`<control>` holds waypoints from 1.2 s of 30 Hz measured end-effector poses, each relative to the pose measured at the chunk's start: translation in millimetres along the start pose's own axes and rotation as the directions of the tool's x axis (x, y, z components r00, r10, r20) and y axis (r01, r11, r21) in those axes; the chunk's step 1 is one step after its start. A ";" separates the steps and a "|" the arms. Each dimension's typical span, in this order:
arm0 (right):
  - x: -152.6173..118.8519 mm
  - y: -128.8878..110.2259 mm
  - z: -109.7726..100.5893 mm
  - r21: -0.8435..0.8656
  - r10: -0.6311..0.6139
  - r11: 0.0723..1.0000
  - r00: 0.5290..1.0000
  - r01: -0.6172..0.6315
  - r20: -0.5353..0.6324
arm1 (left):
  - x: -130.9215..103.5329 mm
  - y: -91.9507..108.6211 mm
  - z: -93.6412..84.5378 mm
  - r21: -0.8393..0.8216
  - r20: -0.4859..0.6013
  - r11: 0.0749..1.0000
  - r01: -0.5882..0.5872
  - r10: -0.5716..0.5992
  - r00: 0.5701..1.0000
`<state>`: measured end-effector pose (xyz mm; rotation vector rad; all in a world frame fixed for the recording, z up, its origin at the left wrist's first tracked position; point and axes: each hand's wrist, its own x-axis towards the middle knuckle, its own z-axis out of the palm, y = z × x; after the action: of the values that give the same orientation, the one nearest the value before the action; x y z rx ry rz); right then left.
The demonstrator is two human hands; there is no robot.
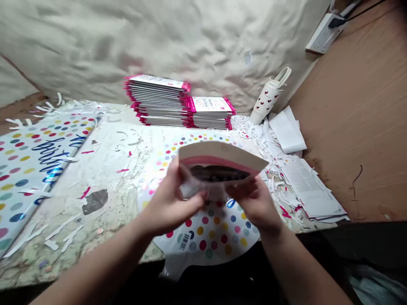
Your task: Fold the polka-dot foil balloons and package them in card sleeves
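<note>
Both hands hold an open packet (219, 151) with a pale inner wall, a pink band and a dark opening facing me. My left hand (176, 199) grips its left end, thumb along the near side. My right hand (257, 201) is closed on the right end, fingers curled partly out of sight and blurred. Beneath the hands lies a flat white foil balloon (213, 233) with coloured dots and a barcode. Its lower edge and tail hang over the table's front edge. The packet hides the balloon's middle, and I cannot make out what is inside the packet.
Pink-edged packets stand in a tall stack (159, 101) and a shorter stack (211, 106) at the back. A heart-patterned bottle (267, 99), papers (308, 186) and shreds are on the right. Another dotted foil sheet (34, 156) lies left. A power strip (326, 34) hangs upper right.
</note>
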<state>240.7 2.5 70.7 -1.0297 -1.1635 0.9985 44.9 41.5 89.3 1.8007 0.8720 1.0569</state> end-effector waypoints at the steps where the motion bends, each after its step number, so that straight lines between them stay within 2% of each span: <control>1: -0.2 2.1 0.6 0.002 0.032 0.999 0.999 -0.032 0.040 | -1.3 -2.7 3.8 -0.066 -0.037 0.996 -0.060 0.057 0.998; 3: -2.1 3.5 1.3 -0.005 0.064 0.998 0.994 -0.064 0.091 | -3.3 -4.8 9.1 -0.111 -0.079 0.989 -0.093 0.085 0.993; 6: 0.3 -4.9 -2.4 -0.006 -0.013 1.000 0.998 0.014 0.058 | -5.1 1.0 5.1 -0.278 -0.061 0.957 0.079 -0.100 0.993; 8: 10.6 -12.4 -7.7 0.013 -0.067 0.998 0.998 0.067 0.015 | -5.0 5.4 -2.0 -0.372 0.023 0.901 0.225 -0.233 0.972; 9: 18.4 -14.3 -10.7 0.020 -0.054 0.998 0.998 0.054 0.009 | -4.8 5.8 -4.7 -0.391 0.079 0.874 0.287 -0.279 0.957; 11: 36.3 -11.8 -16.3 -0.022 0.061 0.998 0.997 -0.060 0.037 | -5.4 1.0 -5.8 -0.382 0.198 0.830 0.405 -0.355 0.914; 12: 44.5 -7.3 -18.5 -0.097 0.134 0.987 0.990 -0.128 0.053 | -6.8 -4.0 -3.6 -0.364 0.257 0.800 0.476 -0.405 0.877; 14: 54.0 5.8 -20.2 -0.372 0.187 0.912 0.982 -0.170 0.010 | -12.6 -17.7 5.8 -0.341 0.325 0.711 0.615 -0.525 0.787; 15: 53.8 12.9 -19.4 -0.534 0.133 0.837 0.991 -0.124 -0.021 | -16.9 -24.9 12.2 -0.343 0.331 0.658 0.671 -0.584 0.741; 16: 50.1 19.2 -17.2 -0.672 0.047 0.740 0.999 -0.041 -0.010 | -21.9 -31.6 18.8 -0.351 0.321 0.611 0.710 -0.634 0.704; 18: 34.0 28.2 -9.7 -0.805 -0.079 0.566 0.984 0.178 0.162 | -32.3 -41.7 30.8 -0.362 0.272 0.566 0.741 -0.696 0.664; 20: 13.3 31.7 -0.4 -0.775 -0.084 0.504 0.915 0.380 0.393 | -40.7 -46.3 38.5 -0.343 0.231 0.581 0.738 -0.709 0.666; 22: -3.5 31.9 7.6 -0.734 -0.078 0.487 0.861 0.474 0.503 | -45.5 -46.1 41.3 -0.306 0.201 0.622 0.721 -0.698 0.687; 27: -14.9 31.6 17.6 -0.737 -0.138 0.408 0.834 0.539 0.534 | -46.0 -36.9 38.9 -0.161 0.154 0.701 0.695 -0.678 0.719; 29: -14.1 32.7 19.2 -0.742 -0.149 0.357 0.819 0.567 0.554 | -45.7 -33.6 38.6 -0.156 0.138 0.722 0.674 -0.660 0.739; 31: -12.4 33.5 18.9 -0.755 -0.155 0.340 0.825 0.561 0.543 | -46.2 -31.9 38.9 -0.160 0.142 0.734 0.660 -0.645 0.751; 32: -11.2 33.4 17.7 -0.763 -0.157 0.363 0.843 0.534 0.515 | -46.5 -31.7 39.1 -0.158 0.152 0.733 0.661 -0.644 0.750; 34: -8.6 31.5 13.6 -0.758 -0.138 0.469 0.885 0.453 0.444 | -46.8 -32.0 39.1 -0.142 0.172 0.717 0.682 -0.661 0.730; 36: -7.7 28.5 10.2 -0.718 -0.105 0.560 0.895 0.414 0.434 | -46.3 -32.4 38.8 -0.120 0.172 0.697 0.707 -0.686 0.707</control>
<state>227.6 2.7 42.4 -1.3337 -2.1164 0.3630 56.9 2.1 34.6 1.1805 1.2155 0.4970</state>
